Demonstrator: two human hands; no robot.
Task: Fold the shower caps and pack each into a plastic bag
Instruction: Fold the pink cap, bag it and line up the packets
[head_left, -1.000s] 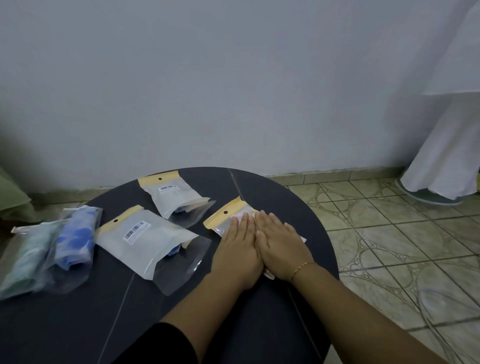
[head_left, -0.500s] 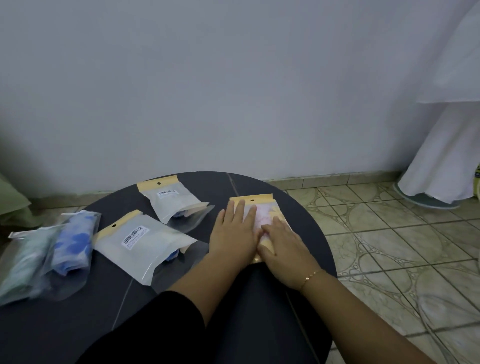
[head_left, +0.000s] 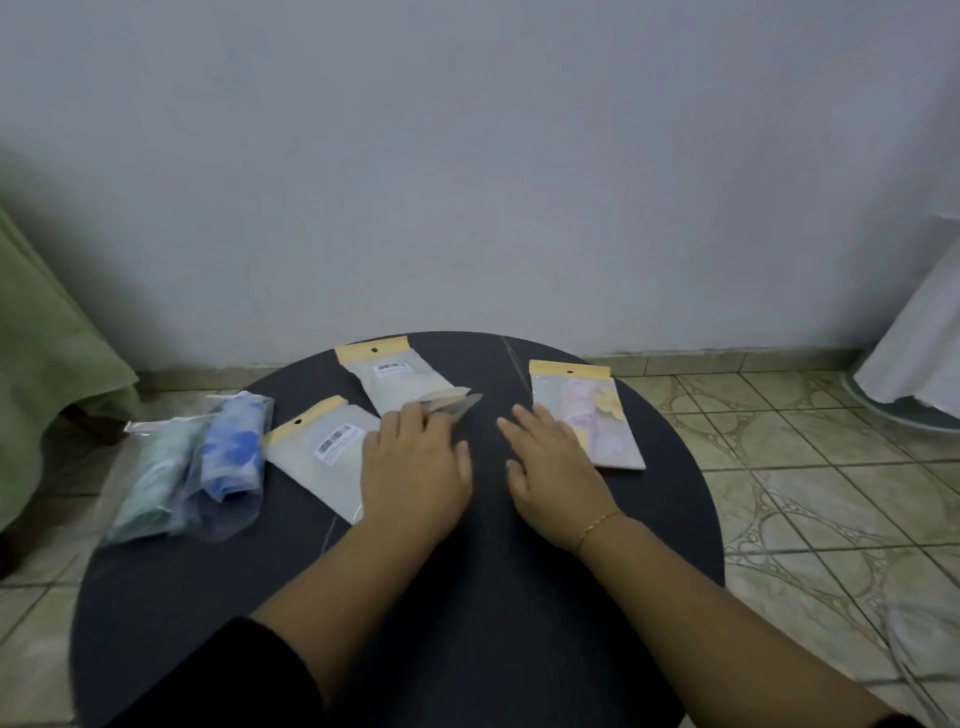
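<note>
1. The left hand (head_left: 415, 467) lies palm down with fingers straight and loosely spread, resting over the right edge of the barcode bag (head_left: 322, 457) at 9 o'clock of the table's middle; its fingertips reach the clear flap of the far bag (head_left: 400, 382) at 11 o'clock. It grips nothing.
2. The right hand (head_left: 553, 475) is flat too, fingers spread, palm on the dark round table (head_left: 467, 597). Its outer edge sits just beside, perhaps touching, the pink bag (head_left: 587, 415); contact cannot be told for sure.
3. The pink bag, packed with a pale patterned cap, lies flat at 1 o'clock, yellow header toward the wall.
4. At 9 o'clock, near the table's left rim, a blue shower cap (head_left: 234, 452) and a green shower cap (head_left: 156, 478) lie side by side, rolled in clear plastic.
</note>
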